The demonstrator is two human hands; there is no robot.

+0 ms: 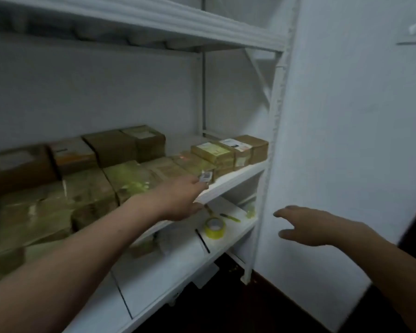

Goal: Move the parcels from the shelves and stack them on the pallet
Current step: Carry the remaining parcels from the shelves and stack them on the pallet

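Several brown cardboard parcels (pixel 130 174) fill the middle shelf (pixel 238 175) of a white rack, some stacked two high at the right end (pixel 228 150). My left hand (pixel 181 198) stretches to the shelf's front edge. Its fingertips touch the corner of a low parcel with a small white label (pixel 205 176), and the motion blur hides any grip. My right hand (pixel 308 224) hovers in front of the white wall, fingers spread and holding nothing, apart from the rack. No pallet is in view.
The lower shelf (pixel 178 255) carries a roll of yellow tape (pixel 214 227), a pen-like tool (pixel 229 217) and flat white sheets. A white wall (pixel 346 116) stands directly right of the rack post (pixel 271 140). Below is a dark floor (pixel 250 308).
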